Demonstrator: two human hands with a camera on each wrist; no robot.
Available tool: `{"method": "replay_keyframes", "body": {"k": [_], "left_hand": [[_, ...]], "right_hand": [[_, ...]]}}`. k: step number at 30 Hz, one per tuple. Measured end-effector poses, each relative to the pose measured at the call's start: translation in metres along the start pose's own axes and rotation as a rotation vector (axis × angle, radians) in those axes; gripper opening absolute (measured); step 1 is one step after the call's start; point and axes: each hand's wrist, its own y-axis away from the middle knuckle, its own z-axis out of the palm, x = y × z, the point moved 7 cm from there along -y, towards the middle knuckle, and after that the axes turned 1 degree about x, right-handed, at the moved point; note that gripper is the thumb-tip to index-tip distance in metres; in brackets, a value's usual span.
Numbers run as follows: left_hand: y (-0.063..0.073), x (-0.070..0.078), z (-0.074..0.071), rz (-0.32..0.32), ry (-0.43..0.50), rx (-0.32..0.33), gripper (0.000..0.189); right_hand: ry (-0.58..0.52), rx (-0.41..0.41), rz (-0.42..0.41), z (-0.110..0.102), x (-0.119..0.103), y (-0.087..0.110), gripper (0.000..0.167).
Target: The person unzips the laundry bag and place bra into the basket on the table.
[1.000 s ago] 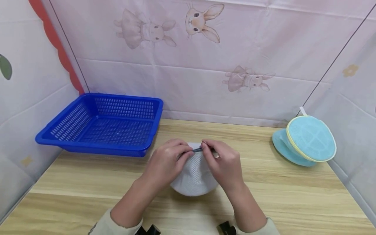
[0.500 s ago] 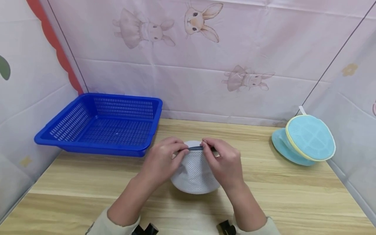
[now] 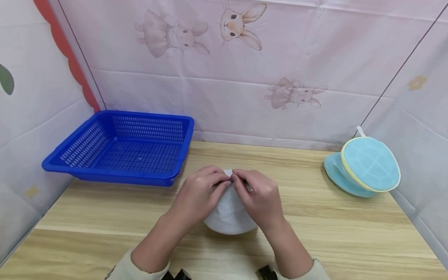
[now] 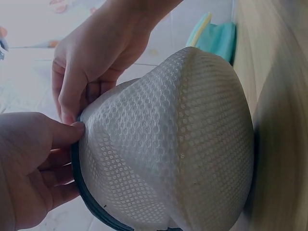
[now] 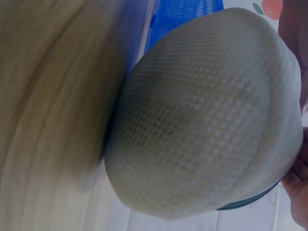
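A white mesh laundry bag with a dark zipper edge stands on the table between both hands. My left hand pinches the zipper edge at the top of the bag with thumb and fingers. Right beside it, my right hand pinches the same edge, so the fingertips of both hands nearly meet. From the left wrist view, the dark zipper curves along the bag's rim beneath the left thumb. The mesh body fills much of the right wrist view. Whether a zipper pull lies between the right fingertips is hidden.
A blue plastic basket stands at the back left. On the right, a light-blue mesh bag with yellow piping rests near the table's edge. Patterned cloth walls enclose the wooden table at the back and sides.
The right hand has moved left along the zipper edge to the left hand, which has shifted slightly right since half a second ago. The stretch of zipper between them has narrowed.
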Motion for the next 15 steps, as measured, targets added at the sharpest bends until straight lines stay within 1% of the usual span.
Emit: {"method": "replay_keyframes", "body": {"k": [4,11,15], "left_hand": [[-0.001,-0.001,-0.001,-0.010,-0.002,-0.004,0.004],[-0.002,-0.006,-0.005,-0.016,0.008,0.029,0.004],[-0.002,-0.010,-0.006,-0.020,-0.004,0.034,0.004]], "right_hand": [[0.009,0.006,0.000,-0.003,0.003,-0.001,0.007],[0.015,0.038,0.026,-0.013,0.011,-0.004,0.005],[0.025,0.052,0.041,-0.017,0.014,-0.004,0.006]]}}
